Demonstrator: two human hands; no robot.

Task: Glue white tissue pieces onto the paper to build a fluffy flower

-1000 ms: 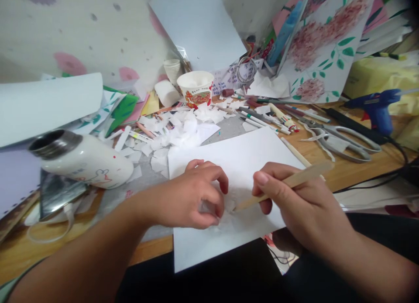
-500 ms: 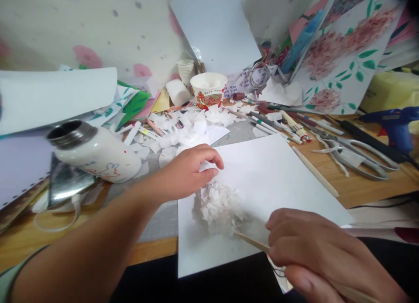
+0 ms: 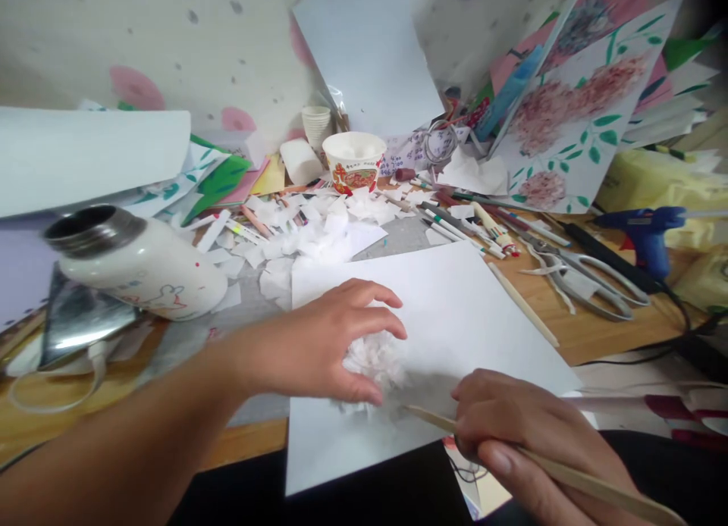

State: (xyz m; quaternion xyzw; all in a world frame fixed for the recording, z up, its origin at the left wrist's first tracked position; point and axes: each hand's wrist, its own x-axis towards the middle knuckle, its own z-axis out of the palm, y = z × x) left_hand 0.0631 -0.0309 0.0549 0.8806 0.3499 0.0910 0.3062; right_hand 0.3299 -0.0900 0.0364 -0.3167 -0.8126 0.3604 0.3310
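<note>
My left hand reaches over a white, ruffled paper cluster, thumb and fingers spread in a curve around it. Part of the cluster is hidden under that hand, and I cannot tell how firmly they touch. It rests on a large white sheet of paper at the table's front edge. Closed around a thin wooden stick, my right hand is at the sheet's lower right. The stick's tip points left, close to the cluster's lower right side.
Torn white paper scraps lie beyond the sheet. A paper bowl stands behind them. An uncapped white bottle is at left. Pens, scissors and a blue glue gun lie right. Flower-decorated paper leans behind.
My left hand has come down over the paper cluster, its fingers now spread around it. My right hand still holds the stick. The whole view has shifted slightly.
</note>
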